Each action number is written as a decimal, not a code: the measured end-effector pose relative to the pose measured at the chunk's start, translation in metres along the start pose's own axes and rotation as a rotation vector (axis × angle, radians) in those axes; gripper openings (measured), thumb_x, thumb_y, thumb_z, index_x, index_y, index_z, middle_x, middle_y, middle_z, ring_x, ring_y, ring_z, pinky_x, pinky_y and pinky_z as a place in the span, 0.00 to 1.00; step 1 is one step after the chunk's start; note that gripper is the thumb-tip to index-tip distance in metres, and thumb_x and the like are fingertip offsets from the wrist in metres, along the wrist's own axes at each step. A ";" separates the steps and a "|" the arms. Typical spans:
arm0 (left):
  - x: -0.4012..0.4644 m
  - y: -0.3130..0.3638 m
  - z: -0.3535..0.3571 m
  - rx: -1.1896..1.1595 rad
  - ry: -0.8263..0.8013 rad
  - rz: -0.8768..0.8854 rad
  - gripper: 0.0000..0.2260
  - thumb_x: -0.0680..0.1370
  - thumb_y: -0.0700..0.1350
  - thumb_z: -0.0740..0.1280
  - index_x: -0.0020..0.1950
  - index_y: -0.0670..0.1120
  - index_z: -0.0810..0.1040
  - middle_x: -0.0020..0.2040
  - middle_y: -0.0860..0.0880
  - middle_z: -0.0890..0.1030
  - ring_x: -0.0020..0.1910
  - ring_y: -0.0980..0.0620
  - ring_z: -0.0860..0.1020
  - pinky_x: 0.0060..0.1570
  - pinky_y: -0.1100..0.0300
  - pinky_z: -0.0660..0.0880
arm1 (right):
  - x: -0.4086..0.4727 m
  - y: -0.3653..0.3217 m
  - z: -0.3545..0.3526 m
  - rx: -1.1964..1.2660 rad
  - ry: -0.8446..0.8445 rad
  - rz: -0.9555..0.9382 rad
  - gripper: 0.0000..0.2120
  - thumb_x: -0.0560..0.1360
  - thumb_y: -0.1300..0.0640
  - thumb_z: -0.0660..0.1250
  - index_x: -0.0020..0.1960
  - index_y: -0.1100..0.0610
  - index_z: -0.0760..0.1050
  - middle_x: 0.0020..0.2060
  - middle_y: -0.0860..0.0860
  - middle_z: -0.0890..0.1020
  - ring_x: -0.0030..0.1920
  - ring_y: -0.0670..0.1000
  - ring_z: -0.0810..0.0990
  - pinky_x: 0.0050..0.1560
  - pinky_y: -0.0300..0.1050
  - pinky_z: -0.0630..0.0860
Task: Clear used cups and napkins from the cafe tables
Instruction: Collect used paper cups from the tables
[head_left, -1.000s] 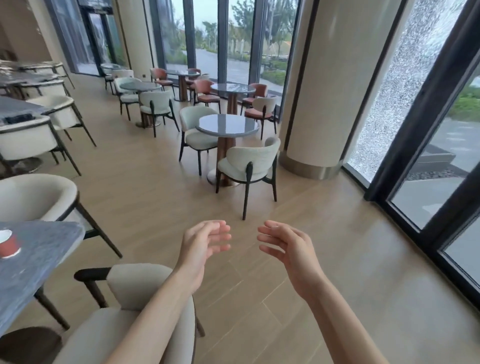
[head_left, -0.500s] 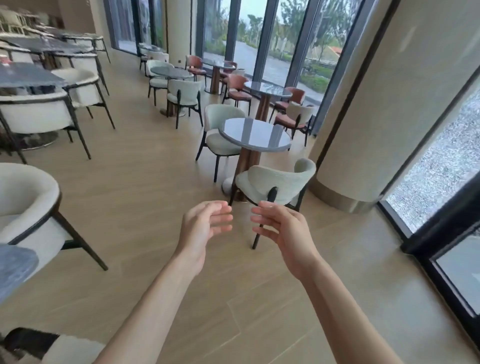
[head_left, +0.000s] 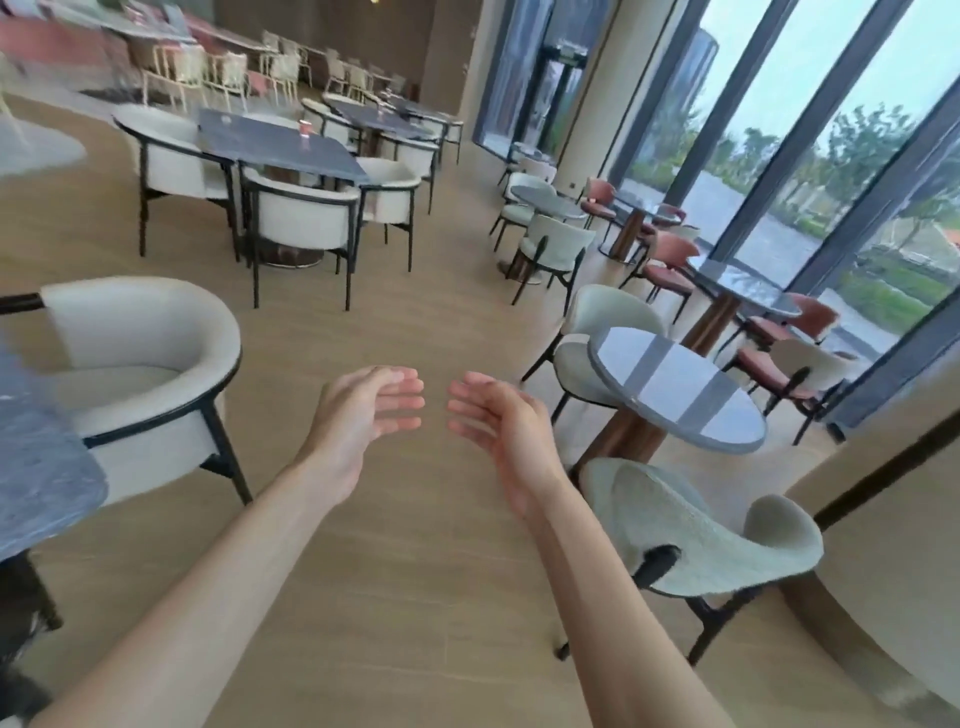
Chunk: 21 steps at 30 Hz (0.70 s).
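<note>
Red cup (head_left: 305, 128) on the far square desk (head_left: 280, 143) has swung into view, a likely next target, while left hand (head_left: 358, 415) and right hand (head_left: 498, 426) hang empty, fingers (head_left: 400, 402) loosely spread

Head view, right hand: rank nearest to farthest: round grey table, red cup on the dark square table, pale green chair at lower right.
1. Round grey table, just right of the right hand; the pale green chair, below and to the right, is too close to call against it.
2. Red cup, far up-left on the dark square table.

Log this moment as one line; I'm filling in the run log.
left hand: open, empty | right hand: open, empty | red cup: on far square table, untouched | step: walking
</note>
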<state>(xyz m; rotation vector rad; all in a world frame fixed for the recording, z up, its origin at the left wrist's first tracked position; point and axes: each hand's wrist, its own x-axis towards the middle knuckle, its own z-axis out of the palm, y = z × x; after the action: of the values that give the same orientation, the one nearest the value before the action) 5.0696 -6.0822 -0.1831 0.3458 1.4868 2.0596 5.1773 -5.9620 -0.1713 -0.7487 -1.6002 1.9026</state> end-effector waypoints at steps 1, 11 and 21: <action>0.013 0.004 -0.004 0.000 0.041 0.011 0.09 0.84 0.38 0.62 0.52 0.40 0.82 0.51 0.41 0.85 0.48 0.47 0.84 0.47 0.54 0.82 | 0.022 -0.001 0.006 -0.001 -0.048 0.008 0.11 0.82 0.62 0.60 0.54 0.59 0.81 0.50 0.55 0.87 0.50 0.50 0.86 0.50 0.45 0.82; 0.105 0.026 -0.126 -0.042 0.532 0.109 0.09 0.83 0.39 0.64 0.54 0.37 0.82 0.53 0.38 0.84 0.50 0.43 0.83 0.48 0.53 0.81 | 0.157 0.050 0.143 -0.030 -0.513 0.159 0.11 0.82 0.60 0.61 0.55 0.58 0.83 0.50 0.54 0.88 0.52 0.53 0.87 0.48 0.44 0.82; 0.215 0.011 -0.280 -0.261 0.865 0.081 0.09 0.82 0.37 0.63 0.49 0.39 0.82 0.48 0.42 0.85 0.46 0.45 0.84 0.44 0.54 0.82 | 0.271 0.125 0.326 -0.153 -0.695 0.316 0.10 0.81 0.61 0.63 0.56 0.61 0.82 0.51 0.56 0.88 0.54 0.55 0.86 0.58 0.53 0.82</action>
<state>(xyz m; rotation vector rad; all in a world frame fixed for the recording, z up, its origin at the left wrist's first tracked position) 4.7491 -6.1782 -0.2953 -0.6854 1.6122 2.5832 4.7491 -6.0122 -0.2681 -0.4292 -2.1553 2.4677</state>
